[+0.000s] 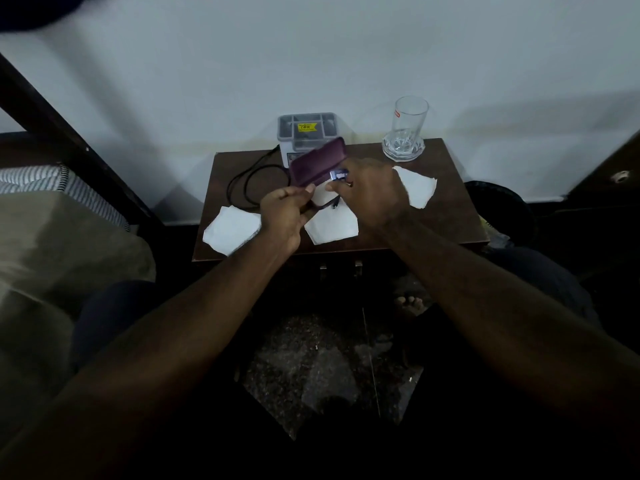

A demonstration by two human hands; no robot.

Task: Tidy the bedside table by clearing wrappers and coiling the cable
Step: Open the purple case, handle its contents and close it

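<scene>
left hand (pixel 282 216) clamps the purple case (pixel 317 161); right hand (pixel 372 192) pinches a small plug (pixel 338 175). pull it straight, beside the case.

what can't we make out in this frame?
All head view:
- Middle tissue: part hidden under the left hand.
- Small shiny item at the right hand: blurred, identity unclear.
- Yellow label on the grey box: too small to read.
- Cable: near end hidden behind the purple case.

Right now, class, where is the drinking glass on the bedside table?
In the head view, the empty drinking glass stands upright at the bedside table's far right corner, by the wall, right of the grey organiser box.
</scene>
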